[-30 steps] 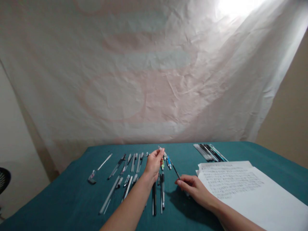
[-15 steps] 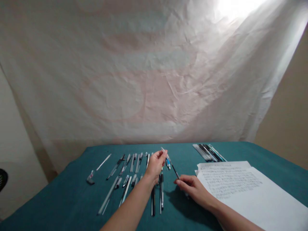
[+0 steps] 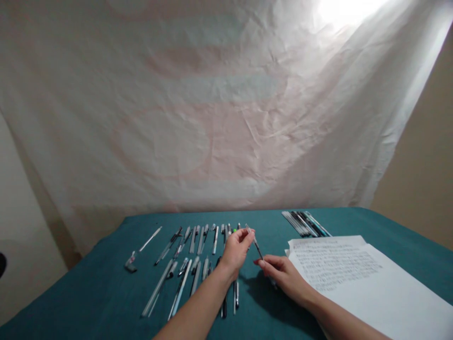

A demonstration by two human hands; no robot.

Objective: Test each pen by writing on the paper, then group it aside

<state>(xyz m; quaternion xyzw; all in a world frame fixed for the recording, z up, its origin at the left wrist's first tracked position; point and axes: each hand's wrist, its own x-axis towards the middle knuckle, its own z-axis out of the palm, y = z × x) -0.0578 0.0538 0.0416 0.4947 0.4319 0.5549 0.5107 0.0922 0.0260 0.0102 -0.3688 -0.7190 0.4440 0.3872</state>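
Note:
A slim pen refill (image 3: 259,251), translucent at its upper end and dark lower down, slants between my two hands above the cloth. My left hand (image 3: 239,249) pinches its upper part with thumb and fingertips. At the lower end, the thumb and fingers of my right hand (image 3: 283,273) close on it. A small clear piece shows below the right fingers, too blurred to name. Under and left of my left forearm lie two rows of disassembled pens, with clear barrels (image 3: 158,289), caps (image 3: 172,269) and a white and light-blue pen (image 3: 182,289); the forearm covers some.
Written sheets of paper (image 3: 392,293) lie at the right, beside my right forearm. Behind them is a row of several pens (image 3: 306,224). A thin white stick (image 3: 150,238) and a small grey-and-clear item (image 3: 130,262) rest at the left on the green cloth (image 3: 95,288).
My left hand has moved slightly right and down along the refill, nearer my right hand. A blue-and-white pen seen beside it before is now hidden. The right hand has hardly moved.

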